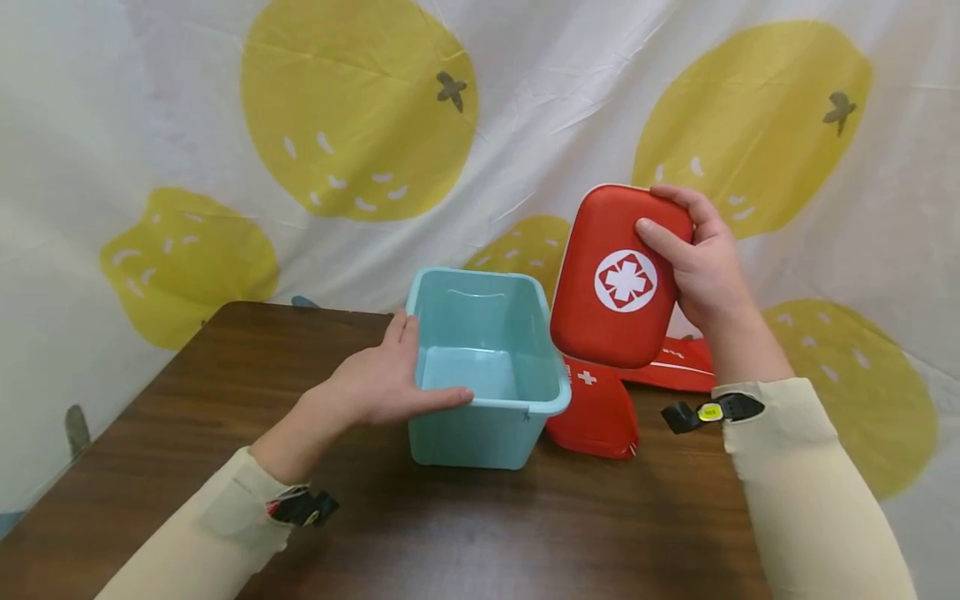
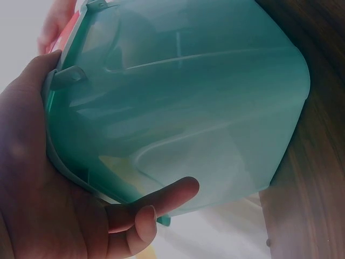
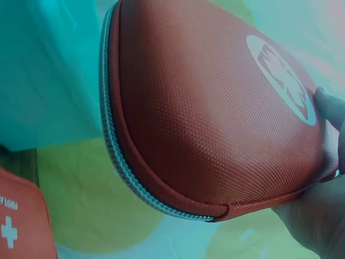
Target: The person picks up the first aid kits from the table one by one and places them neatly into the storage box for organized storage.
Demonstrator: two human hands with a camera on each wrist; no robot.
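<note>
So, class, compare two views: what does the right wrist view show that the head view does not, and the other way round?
Only the right wrist view: the zip teeth on the case, in close-up.
Only the head view: the left hand on the tub, both sleeves, and a second red item beyond the pouch.
Both: case, right hand, tub, pouch, table and cloth.

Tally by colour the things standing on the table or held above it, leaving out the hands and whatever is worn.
Red: 3 (the zipped case in the right hand, the pouch with a white cross, and a partly hidden red item behind the case)
Teal: 1 (the bin)
Total: 4
</note>
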